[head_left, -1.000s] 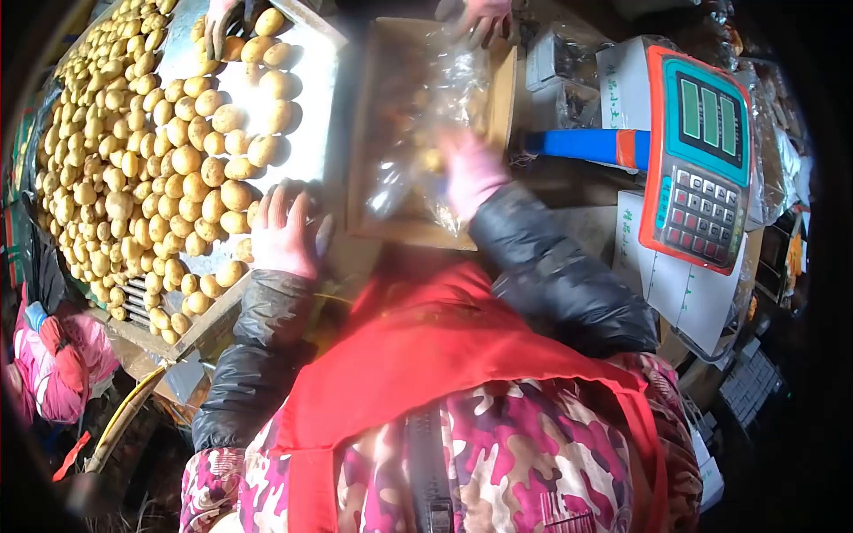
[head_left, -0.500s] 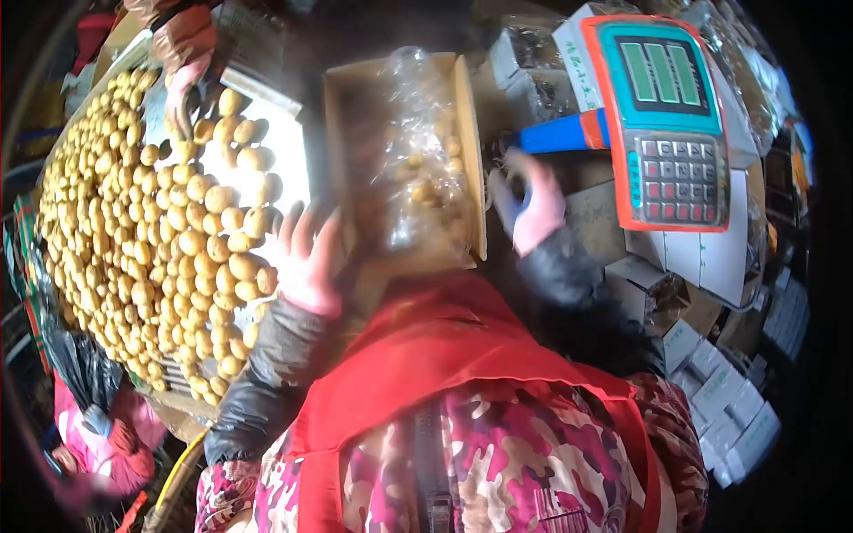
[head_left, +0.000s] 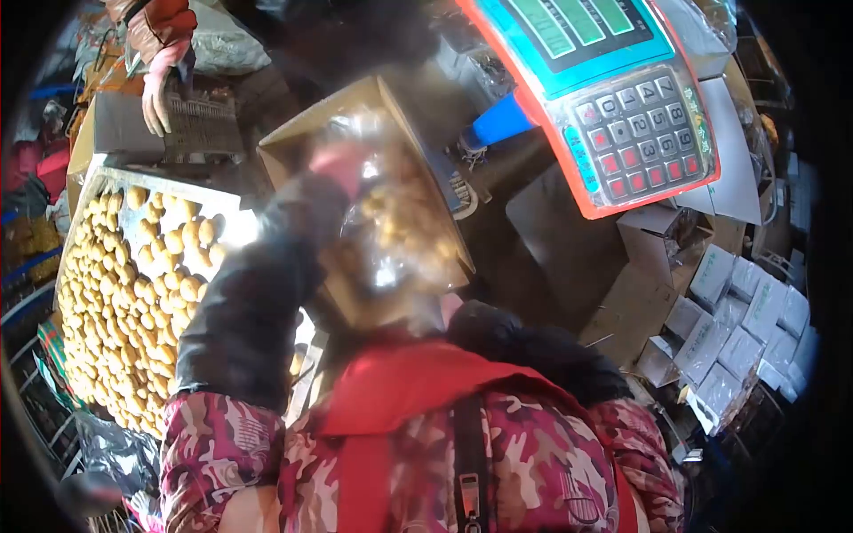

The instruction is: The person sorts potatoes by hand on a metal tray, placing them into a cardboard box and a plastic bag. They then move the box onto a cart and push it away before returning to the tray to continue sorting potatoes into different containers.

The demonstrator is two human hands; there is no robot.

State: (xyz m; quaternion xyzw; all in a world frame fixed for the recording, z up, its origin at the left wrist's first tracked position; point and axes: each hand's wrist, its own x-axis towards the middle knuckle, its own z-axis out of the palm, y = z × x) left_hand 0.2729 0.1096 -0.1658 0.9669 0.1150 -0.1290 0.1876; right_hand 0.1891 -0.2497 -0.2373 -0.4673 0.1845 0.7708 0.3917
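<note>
My left hand (head_left: 342,169) is a blur over the far left part of an open cardboard box (head_left: 298,133). Its fingers cannot be made out. Clear plastic lines the box, and round yellow-brown produce (head_left: 400,226) lies in it. At the box's near edge, a small part of my right hand (head_left: 450,306) shows beyond the dark sleeve, its fingers hidden. More round produce (head_left: 124,302) covers a light tray at the left.
A scale display with a keypad (head_left: 635,133) stands on a blue post (head_left: 502,120) at the right. Wrapped white boxes (head_left: 729,346) are stacked lower right. Another person's hand (head_left: 155,98) hangs beside a grey crate (head_left: 200,124) at upper left.
The view has turned. My left hand has gone from the tray's edge to over the box. My right hand has moved from beside the post to the box's near edge.
</note>
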